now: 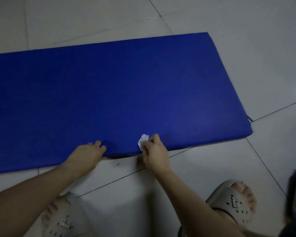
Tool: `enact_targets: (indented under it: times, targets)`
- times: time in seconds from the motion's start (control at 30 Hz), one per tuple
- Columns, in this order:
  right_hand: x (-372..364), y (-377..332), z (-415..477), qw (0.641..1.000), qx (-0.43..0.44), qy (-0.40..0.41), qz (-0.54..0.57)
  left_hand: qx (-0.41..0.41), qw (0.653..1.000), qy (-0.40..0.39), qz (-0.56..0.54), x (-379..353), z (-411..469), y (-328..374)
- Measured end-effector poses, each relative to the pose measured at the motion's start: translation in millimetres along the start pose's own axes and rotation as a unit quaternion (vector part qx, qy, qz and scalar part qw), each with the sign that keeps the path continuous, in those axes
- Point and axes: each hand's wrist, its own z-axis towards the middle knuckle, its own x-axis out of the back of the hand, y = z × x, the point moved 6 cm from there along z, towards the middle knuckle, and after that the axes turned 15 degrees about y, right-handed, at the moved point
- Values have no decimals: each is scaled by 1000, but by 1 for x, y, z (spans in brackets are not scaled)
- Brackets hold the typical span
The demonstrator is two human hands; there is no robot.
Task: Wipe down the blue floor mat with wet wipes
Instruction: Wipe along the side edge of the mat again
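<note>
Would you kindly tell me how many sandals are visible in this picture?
2. The left sandal is at the bottom left on the tiled floor; the right sandal is at the bottom right. No others show.

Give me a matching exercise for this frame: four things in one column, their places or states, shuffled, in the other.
1 left hand
2 right hand
3 blue mat
4 grey sandal

A lies flat on the tiled floor
B pinches a crumpled white wipe
C worn, at the lower right
D rests on the mat's near edge

Pairs: 1-D, 2-B, 3-A, 4-C.
</note>
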Motion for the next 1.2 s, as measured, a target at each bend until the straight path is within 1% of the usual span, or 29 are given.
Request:
enact_targets:
  times: [0.07, 0.13, 0.2, 0.27, 0.33, 0.37, 0.43, 0.53, 0.57, 0.63, 0.67, 0.7, 0.77, 0.83, 0.87, 0.97, 1.0, 1.03, 1.07, 1.1, 1.13, 1.2]
  targets:
    - [-20, -26, -6, 997, 46, -58, -6, 58, 998, -8, 3, -7, -20, -28]
    - [-40, -44, -10, 991, 81, -106, -7, 86, 996, -5, 3, -7, -26, -40]
    - [-51, -52, -10, 989, 95, -117, 1, 75, 996, 13, -49, 2, -13, -26]
    - [-52, -53, -6, 989, 96, -113, 2, 57, 989, 33, -131, 16, 13, 4]
    - [-43, -39, 0, 991, 84, -104, -3, 46, 979, 44, -192, 29, 41, 39]
    - [-34, -25, 4, 994, 63, -90, -9, 33, 978, 39, -204, 32, 53, 54]
    - [-3, 18, 12, 999, -16, -46, -17, -9, 982, 25, -185, 34, 68, 72]
    - [67, 102, 18, 990, -127, 31, -60, -63, 985, 23, -157, 31, 73, 74]
    - [91, 130, 20, 981, -171, 59, -71, -72, 985, 29, -152, 31, 74, 73]
    - [124, 170, 22, 952, -263, 131, -79, -79, 984, 51, -154, 33, 74, 76]
    - [130, 178, 21, 938, -296, 163, -81, -80, 982, 63, -162, 38, 74, 83]
    - [130, 178, 20, 930, -309, 180, -86, -81, 980, 72, -169, 42, 77, 93]
    - [115, 155, 15, 938, -288, 170, -90, -61, 976, 77, -195, 47, 86, 115]
    - [86, 117, 6, 962, -226, 136, -74, -6, 973, 55, -225, 47, 99, 124]
    - [68, 96, 2, 973, -192, 116, -52, 7, 974, 32, -223, 46, 104, 125]
    - [17, 36, -9, 995, -94, 34, -10, -7, 979, -29, -202, 40, 115, 126]
    - [13, 29, -9, 998, -65, 24, -12, -7, 978, -41, -203, 39, 117, 126]
    - [17, 31, -5, 999, -37, 31, -11, -6, 978, -49, -205, 40, 120, 126]
    - [27, 42, -1, 999, -27, 39, -5, -5, 977, -60, -204, 42, 121, 127]
    - [43, 59, 3, 998, -39, 51, -6, -4, 977, -70, -203, 43, 121, 128]
    - [62, 83, 8, 996, -58, 68, -30, -4, 976, -76, -202, 43, 121, 129]
    - [101, 137, 22, 980, -131, 114, -97, -4, 976, -78, -203, 44, 120, 129]
